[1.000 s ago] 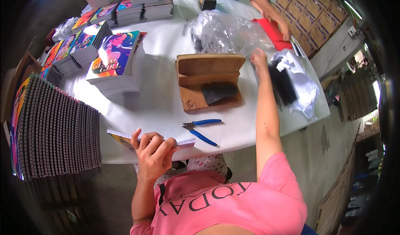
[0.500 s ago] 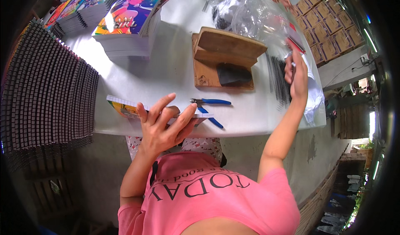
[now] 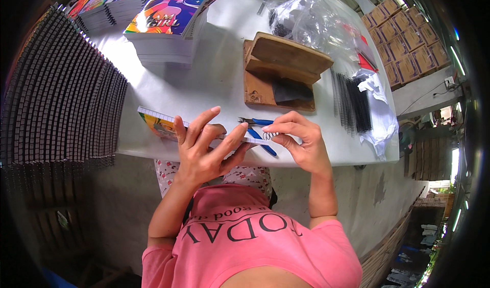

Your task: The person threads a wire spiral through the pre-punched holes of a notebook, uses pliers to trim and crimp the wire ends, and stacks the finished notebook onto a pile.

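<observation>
Notebook (image 3: pixel 159 126) at lower ctr of frame, gripped by L hand (image 3: pixel 204 149), fingers spread. R hand (image 3: pixel 302 141) pinches small wire coil (image 3: pixel 270 135) nr notebook's right end. Blue-handled cutters (image 3: pixel 262 122) partly behind; wooden stand (image 3: pixel 291 54) upper ctr, black coils (image 3: pixel 356 106) ctr-right.

You wear this camera on your head, the left one of a side-by-side pair, and it looks down and forward over your pink shirt (image 3: pixel 250 239), which fills the near part below your hands. Your left hand (image 3: pixel 206 147) and right hand (image 3: pixel 306 142) show near the middle of the view, close and clear. Beyond them the white table (image 3: pixel 222 76) stretches away from you, and past the right hand the cartons (image 3: pixel 403 40) look small and far. The wide fisheye tilts those cartons and bows the notebook stack (image 3: pixel 61 94) left of your left hand.
</observation>
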Tool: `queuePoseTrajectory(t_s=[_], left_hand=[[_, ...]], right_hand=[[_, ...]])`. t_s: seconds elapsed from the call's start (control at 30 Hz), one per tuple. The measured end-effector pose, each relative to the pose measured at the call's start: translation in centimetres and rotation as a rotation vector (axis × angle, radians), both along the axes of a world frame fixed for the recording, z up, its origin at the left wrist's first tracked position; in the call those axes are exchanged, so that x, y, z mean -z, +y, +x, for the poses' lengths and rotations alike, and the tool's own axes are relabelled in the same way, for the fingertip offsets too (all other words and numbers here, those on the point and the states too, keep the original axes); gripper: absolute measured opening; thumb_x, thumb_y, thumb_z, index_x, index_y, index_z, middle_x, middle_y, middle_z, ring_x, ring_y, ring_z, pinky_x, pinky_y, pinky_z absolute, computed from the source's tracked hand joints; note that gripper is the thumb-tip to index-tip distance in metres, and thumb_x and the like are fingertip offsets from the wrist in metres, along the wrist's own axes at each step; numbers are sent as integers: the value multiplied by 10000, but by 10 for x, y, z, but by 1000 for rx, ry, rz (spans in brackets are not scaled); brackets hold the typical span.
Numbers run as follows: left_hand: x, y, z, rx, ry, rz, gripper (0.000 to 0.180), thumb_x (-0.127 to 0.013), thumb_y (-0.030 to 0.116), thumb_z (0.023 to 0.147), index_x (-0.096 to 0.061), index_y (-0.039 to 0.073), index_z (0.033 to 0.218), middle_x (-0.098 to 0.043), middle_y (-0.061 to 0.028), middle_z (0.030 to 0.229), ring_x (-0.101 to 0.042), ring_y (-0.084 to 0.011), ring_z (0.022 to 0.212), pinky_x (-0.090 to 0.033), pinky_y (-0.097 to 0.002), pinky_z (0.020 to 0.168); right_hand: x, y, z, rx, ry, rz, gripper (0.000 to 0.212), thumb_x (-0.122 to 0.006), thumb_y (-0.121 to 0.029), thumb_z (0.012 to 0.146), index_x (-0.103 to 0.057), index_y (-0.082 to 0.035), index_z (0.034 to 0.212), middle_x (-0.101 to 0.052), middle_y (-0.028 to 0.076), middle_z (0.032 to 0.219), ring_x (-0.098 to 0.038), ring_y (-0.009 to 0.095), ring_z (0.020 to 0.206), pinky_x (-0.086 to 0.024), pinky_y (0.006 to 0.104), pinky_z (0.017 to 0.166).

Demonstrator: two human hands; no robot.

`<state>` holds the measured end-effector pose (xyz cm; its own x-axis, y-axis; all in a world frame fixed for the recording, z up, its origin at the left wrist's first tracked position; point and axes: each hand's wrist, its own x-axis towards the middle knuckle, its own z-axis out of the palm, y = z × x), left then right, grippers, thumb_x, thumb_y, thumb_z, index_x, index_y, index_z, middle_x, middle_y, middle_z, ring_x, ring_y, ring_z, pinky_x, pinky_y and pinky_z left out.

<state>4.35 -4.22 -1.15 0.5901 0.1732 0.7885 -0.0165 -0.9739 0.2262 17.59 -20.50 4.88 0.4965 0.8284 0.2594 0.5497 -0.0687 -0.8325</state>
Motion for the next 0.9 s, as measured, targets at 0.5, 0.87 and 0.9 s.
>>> queuePoseTrajectory(t_s=[0.5,0.87,0.9], left_hand=[[-8,-2,3,-7,34,-71,437,-742,272,618,-684,227,1049,-488,26,758,-511,-208,1074,-21,-517,1119],[4,-10,6,-158,-41,-67,528,-804,452,558,-668,229,1017,-449,14,827,-481,-232,1082,-8,-589,1084],[5,-9,5,-146,-46,-72,528,-807,453,552,-668,229,1010,-448,12,825,-481,-233,1080,-11,-588,1084]], right_hand=[[13,-9,11,-157,-52,175,299,-736,7,683,-688,-45,973,-668,47,816,-614,157,751,-483,272,647],[4,-10,-10,-17,-120,-8,240,-632,-49,820,-608,-31,1059,-611,84,823,-565,113,712,-473,259,584],[5,-11,-8,-46,-117,-53,224,-626,-64,830,-614,-33,1051,-613,85,845,-566,114,715,-470,254,579]])
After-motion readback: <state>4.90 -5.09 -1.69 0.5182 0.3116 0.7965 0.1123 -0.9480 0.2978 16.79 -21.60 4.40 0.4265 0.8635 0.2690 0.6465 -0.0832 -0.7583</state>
